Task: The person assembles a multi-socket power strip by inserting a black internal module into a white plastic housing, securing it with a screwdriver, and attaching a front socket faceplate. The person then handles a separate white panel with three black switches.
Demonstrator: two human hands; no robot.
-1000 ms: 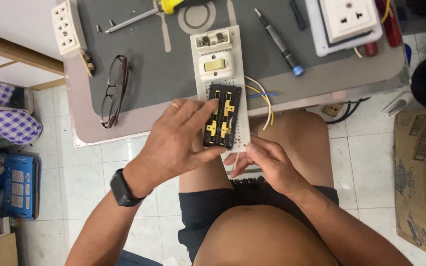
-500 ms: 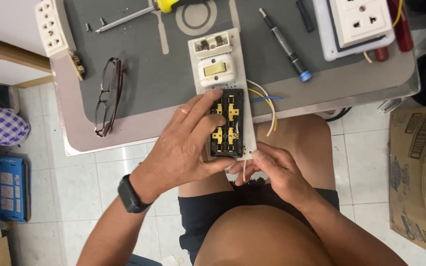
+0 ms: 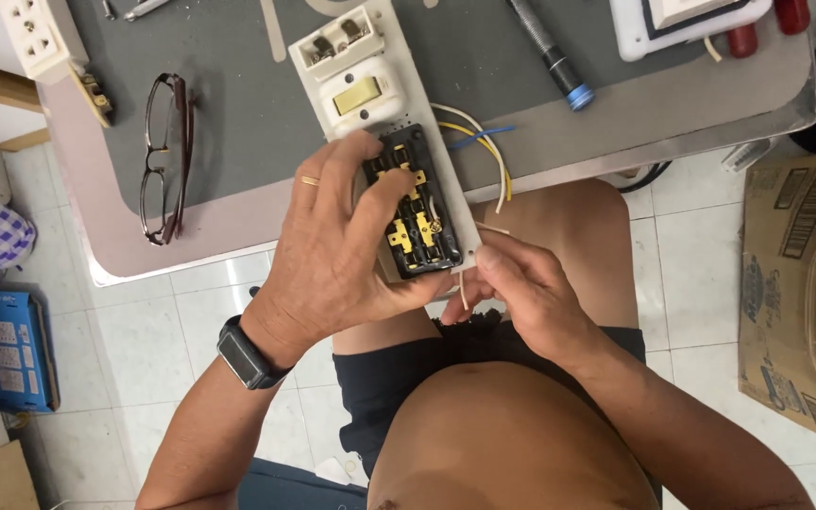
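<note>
The socket block (image 3: 415,212), black with brass terminals, sat at the near end of a long white panel (image 3: 370,66) that overhung the table (image 3: 238,203) edge above the person's lap. The left hand (image 3: 332,255) wrapped the block from the left, fingers curled over its top and thumb under the near edge. The right hand (image 3: 526,293) was pinched shut on a thin pale wire (image 3: 465,288) just beside the block's lower right corner.

The wire looked slack and fine (easy to lose), so it could have slipped from the pinch or missed its terminal. A loose strand might have bridged two brass contacts. The panel, half off the table, could have tipped if the left grip eased. The yellow, white and blue wires (image 3: 484,146) trailing right might have snagged. Glasses (image 3: 164,156) lay well apart to the left.
</note>
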